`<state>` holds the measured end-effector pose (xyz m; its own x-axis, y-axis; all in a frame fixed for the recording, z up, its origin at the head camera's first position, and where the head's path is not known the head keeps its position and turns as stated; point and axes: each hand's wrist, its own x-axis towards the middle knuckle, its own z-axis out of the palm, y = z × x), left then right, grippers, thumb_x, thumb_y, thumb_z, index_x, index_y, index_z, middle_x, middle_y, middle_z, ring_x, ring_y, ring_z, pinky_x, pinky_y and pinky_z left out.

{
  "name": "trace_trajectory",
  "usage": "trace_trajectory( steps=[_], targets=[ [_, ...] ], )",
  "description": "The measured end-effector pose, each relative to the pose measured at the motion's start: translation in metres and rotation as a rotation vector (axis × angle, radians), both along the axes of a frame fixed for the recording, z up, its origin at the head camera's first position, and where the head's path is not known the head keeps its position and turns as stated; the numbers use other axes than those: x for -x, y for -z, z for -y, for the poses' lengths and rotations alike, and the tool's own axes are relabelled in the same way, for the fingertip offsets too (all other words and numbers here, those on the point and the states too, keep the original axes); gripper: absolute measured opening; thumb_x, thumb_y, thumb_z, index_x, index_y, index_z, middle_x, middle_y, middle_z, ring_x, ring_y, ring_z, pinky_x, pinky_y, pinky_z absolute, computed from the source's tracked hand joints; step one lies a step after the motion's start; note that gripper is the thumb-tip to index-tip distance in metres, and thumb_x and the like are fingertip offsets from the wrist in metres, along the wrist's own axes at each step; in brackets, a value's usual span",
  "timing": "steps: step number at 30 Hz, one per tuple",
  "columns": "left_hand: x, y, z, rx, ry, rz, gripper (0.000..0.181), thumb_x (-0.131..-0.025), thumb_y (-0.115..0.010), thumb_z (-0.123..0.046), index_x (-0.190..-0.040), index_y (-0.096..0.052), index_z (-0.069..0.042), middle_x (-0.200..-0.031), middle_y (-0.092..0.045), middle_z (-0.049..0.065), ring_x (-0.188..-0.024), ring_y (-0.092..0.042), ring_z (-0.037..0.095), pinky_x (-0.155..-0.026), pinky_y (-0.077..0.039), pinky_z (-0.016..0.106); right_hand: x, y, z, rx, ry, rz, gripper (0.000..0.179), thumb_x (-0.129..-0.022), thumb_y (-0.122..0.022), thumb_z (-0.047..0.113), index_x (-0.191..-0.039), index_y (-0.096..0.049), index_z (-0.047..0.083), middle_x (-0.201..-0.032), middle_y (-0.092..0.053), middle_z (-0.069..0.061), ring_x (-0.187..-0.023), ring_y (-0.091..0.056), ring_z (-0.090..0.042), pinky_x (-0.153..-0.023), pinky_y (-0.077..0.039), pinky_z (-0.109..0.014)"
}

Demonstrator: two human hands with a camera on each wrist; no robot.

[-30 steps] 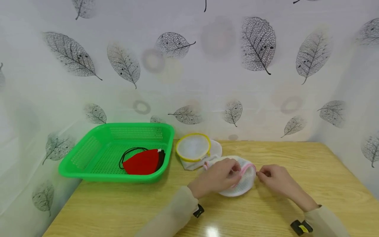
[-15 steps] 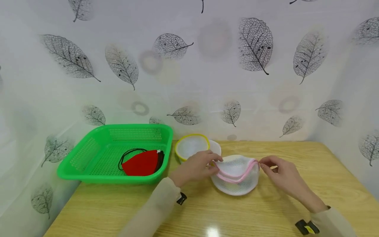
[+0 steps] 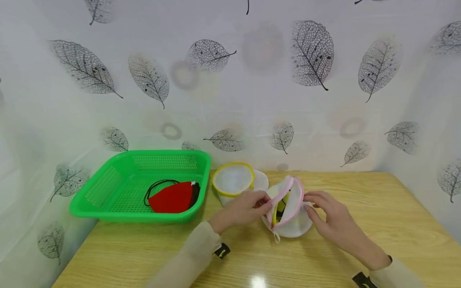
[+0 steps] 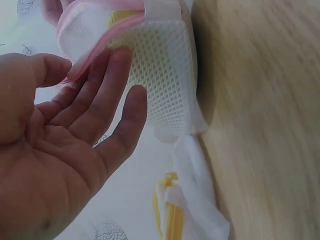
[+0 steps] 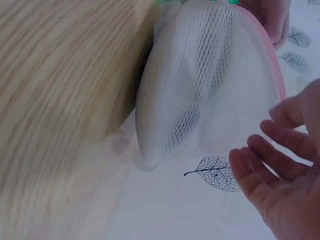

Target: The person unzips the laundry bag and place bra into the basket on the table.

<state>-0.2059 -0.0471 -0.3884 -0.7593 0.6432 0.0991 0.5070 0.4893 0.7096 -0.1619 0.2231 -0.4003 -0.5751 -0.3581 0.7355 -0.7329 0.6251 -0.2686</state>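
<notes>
A white mesh laundry bag (image 3: 295,227) with a pink-trimmed mouth stands on the table, its mouth gaping upward. Something yellow and black (image 3: 281,207) shows inside it. My left hand (image 3: 243,210) pinches the left pink edge between thumb and fingers; in the left wrist view, the other fingers lie along the mesh (image 4: 162,70). On the opposite side, the thumb and fingers of my right hand (image 3: 335,224) pinch the bag near its right pink edge. The right wrist view shows the mesh wall (image 5: 200,85) bulging out from that edge. A small loop (image 3: 276,237) dangles at the front.
At the left, a green plastic basket (image 3: 77,210) holds a red piece (image 3: 171,198) with black cord. Behind my left hand lies a white bag with a yellow rim (image 3: 234,163), over another white piece (image 3: 261,180). A leaf-patterned sheet (image 3: 230,96) hangs behind the wooden table (image 3: 144,256).
My left hand has moved from over the bag to its left edge. The pink mouth, sagging half a second ago, is now spread apart, and the yellow and black contents show.
</notes>
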Motion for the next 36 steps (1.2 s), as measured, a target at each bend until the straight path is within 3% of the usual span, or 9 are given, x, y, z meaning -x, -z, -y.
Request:
trace_trajectory(
  steps=[4,7,11,17,21,24,30,33,36],
  targets=[
    [-0.005,0.002,-0.002,-0.018,0.016,0.111,0.018,-0.104,-0.055,-0.023,-0.102,-0.068,-0.012,-0.092,-0.074,-0.005,-0.083,-0.062,0.0,-0.075,-0.048,0.017,-0.001,-0.002,0.002,0.031,0.046,-0.039,0.033,-0.076,-0.074,-0.009,-0.107,-0.073,0.002,-0.11,-0.071,-0.009,-0.091,-0.068,-0.019,-0.084,-0.049,-0.008],
    [-0.008,0.003,-0.003,-0.037,0.005,0.181,0.019,-0.105,-0.053,-0.023,-0.099,-0.067,-0.011,-0.089,-0.075,-0.003,-0.082,-0.068,0.006,-0.073,-0.049,0.017,-0.001,-0.004,0.004,0.057,0.008,-0.071,0.02,-0.093,-0.069,0.008,-0.111,-0.072,-0.001,-0.114,-0.07,-0.013,-0.102,-0.067,-0.017,-0.091,-0.047,-0.006],
    [-0.011,0.003,-0.006,-0.047,-0.025,0.177,0.025,-0.107,-0.051,-0.028,-0.095,-0.066,-0.012,-0.085,-0.074,-0.002,-0.081,-0.073,0.016,-0.066,-0.049,0.018,0.005,-0.005,0.011,0.048,-0.109,-0.158,0.039,-0.106,-0.053,0.029,-0.112,-0.073,-0.004,-0.117,-0.07,-0.018,-0.118,-0.064,-0.019,-0.105,-0.042,-0.009],
    [-0.012,0.001,-0.008,-0.047,-0.058,0.141,0.029,-0.108,-0.05,-0.028,-0.091,-0.067,-0.012,-0.082,-0.074,-0.003,-0.078,-0.072,0.017,-0.061,-0.047,0.018,0.014,0.001,0.019,-0.185,-0.175,-0.26,0.045,-0.109,-0.042,0.027,-0.095,-0.076,0.0,-0.102,-0.076,-0.011,-0.106,-0.071,-0.032,-0.121,-0.035,-0.026],
    [-0.012,0.0,-0.007,-0.027,-0.061,0.144,0.029,-0.107,-0.049,-0.024,-0.089,-0.068,-0.013,-0.081,-0.074,-0.005,-0.074,-0.069,0.016,-0.059,-0.043,0.018,0.014,0.005,0.019,-0.343,-0.136,-0.232,0.053,-0.111,-0.032,0.03,-0.091,-0.075,0.006,-0.1,-0.077,-0.008,-0.102,-0.073,-0.032,-0.109,-0.048,-0.051],
    [-0.011,0.001,-0.005,-0.018,-0.067,0.152,0.03,-0.106,-0.048,-0.022,-0.086,-0.068,-0.013,-0.079,-0.072,-0.005,-0.066,-0.061,0.01,-0.058,-0.042,0.019,0.014,0.009,0.019,-0.432,-0.123,-0.186,0.056,-0.111,-0.028,0.031,-0.103,-0.076,0.003,-0.112,-0.076,-0.012,-0.11,-0.07,-0.032,-0.096,-0.054,-0.057],
    [-0.009,0.005,0.001,0.004,-0.09,0.163,0.026,-0.104,-0.05,-0.025,-0.091,-0.07,-0.012,-0.086,-0.074,-0.001,-0.069,-0.059,0.005,-0.061,-0.045,0.02,0.01,0.014,0.016,-0.517,-0.136,-0.081,0.034,-0.108,-0.048,0.023,-0.124,-0.071,0.004,-0.13,-0.07,-0.013,-0.121,-0.066,-0.034,-0.098,-0.055,-0.047],
    [-0.011,0.003,0.001,-0.012,-0.138,0.131,0.024,-0.103,-0.055,-0.034,-0.104,-0.069,-0.015,-0.097,-0.073,-0.002,-0.079,-0.061,0.003,-0.071,-0.05,0.02,0.01,0.015,0.015,-0.518,-0.152,-0.069,0.026,-0.098,-0.064,0.013,-0.122,-0.071,0.008,-0.128,-0.071,-0.011,-0.12,-0.066,-0.036,-0.097,-0.056,-0.048],
    [-0.015,-0.002,-0.004,-0.079,-0.186,0.092,0.033,-0.1,-0.061,-0.044,-0.116,-0.066,-0.015,-0.104,-0.072,-0.003,-0.088,-0.065,0.003,-0.078,-0.053,0.02,0.011,0.015,0.017,-0.501,-0.182,-0.059,0.033,-0.085,-0.072,0.004,-0.117,-0.072,0.009,-0.126,-0.072,-0.01,-0.119,-0.066,-0.036,-0.097,-0.056,-0.048]
  ],
)
